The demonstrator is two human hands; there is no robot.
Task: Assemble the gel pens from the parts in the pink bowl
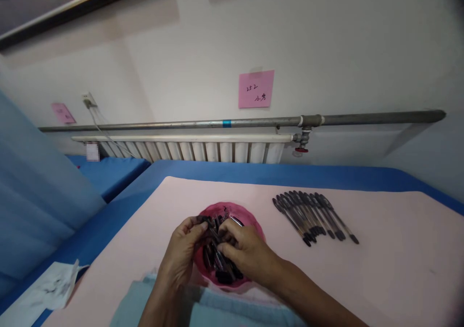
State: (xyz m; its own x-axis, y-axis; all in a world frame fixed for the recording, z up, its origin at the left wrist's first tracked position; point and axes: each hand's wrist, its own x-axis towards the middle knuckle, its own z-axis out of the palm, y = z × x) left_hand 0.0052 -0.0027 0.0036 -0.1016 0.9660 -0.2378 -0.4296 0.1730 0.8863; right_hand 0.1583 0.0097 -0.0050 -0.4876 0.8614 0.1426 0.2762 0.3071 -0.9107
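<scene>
Over a pink bowl (256, 216), both my hands are closed around a slim dark pen part (214, 232). My left hand (178, 253) pinches one end between thumb and fingers. From the other side, my right hand (250, 252) grips it with curled fingers, which hide much of it. Black and clear pen parts (222, 265) lie jumbled in the bowl below. To the right of the bowl, several black-capped pens (312, 213) are laid side by side in a slanting, overlapping row.
A pink sheet (391, 259) covers the blue table (253, 172). Light blue cloth (235, 312) lies at the near edge, and a white mask-like item (60, 286) at left. Behind stand a radiator (217, 150) and a metal pipe (369, 119); a blue curtain (32, 206) hangs left.
</scene>
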